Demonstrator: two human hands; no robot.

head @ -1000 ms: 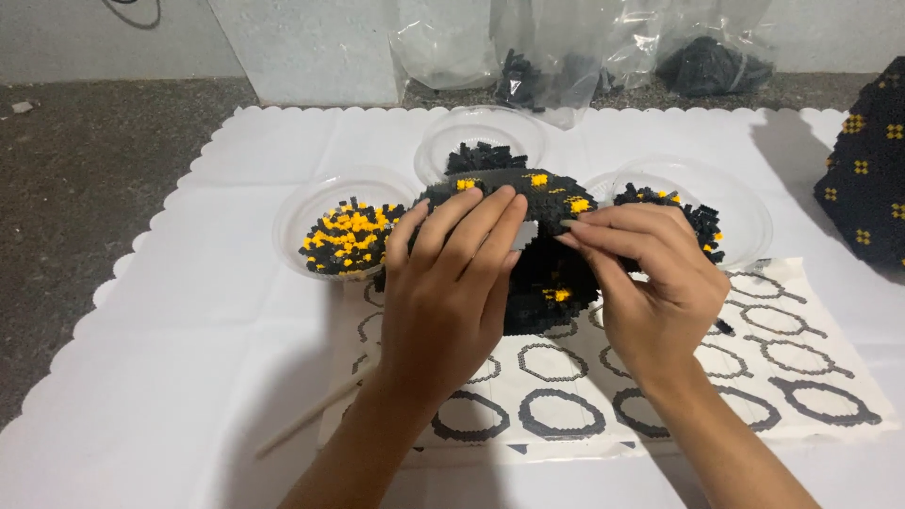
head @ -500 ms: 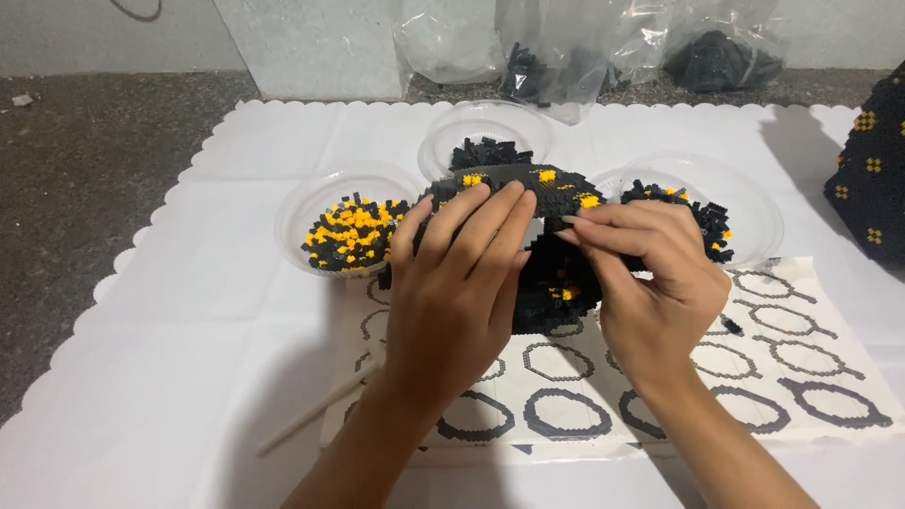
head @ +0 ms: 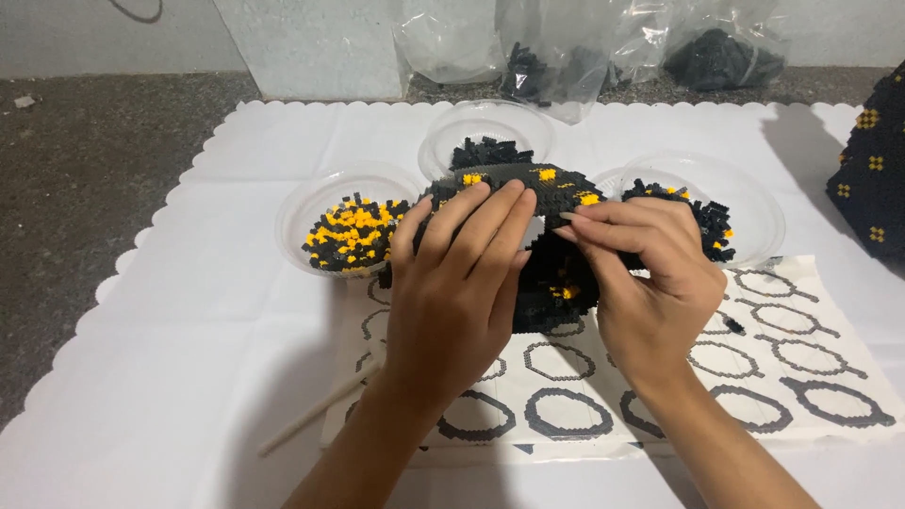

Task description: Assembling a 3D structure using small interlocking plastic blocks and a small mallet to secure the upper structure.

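Observation:
A rounded black model of tiny building blocks with a few orange spots [head: 551, 283] stands in the middle of the white mat. My left hand [head: 459, 283] lies over its left side with the fingers spread flat across the top. My right hand [head: 646, 283] grips its right side, fingertips pinched against the upper edge close to the left fingertips. Whether a loose block sits between those fingertips is hidden. Much of the model is covered by both hands.
Three clear plastic dishes hold small blocks: black and orange [head: 351, 231] at left, black [head: 485, 141] behind, black with orange [head: 731, 212] at right. A printed sheet of ring outlines [head: 754, 377] lies underneath. A thin stick [head: 311, 415], plastic bags [head: 566, 57] and another black block shape [head: 872, 174] are nearby.
Both hands stay on the model. The right fingertips have shifted slightly along its upper edge; nothing was picked up or let go.

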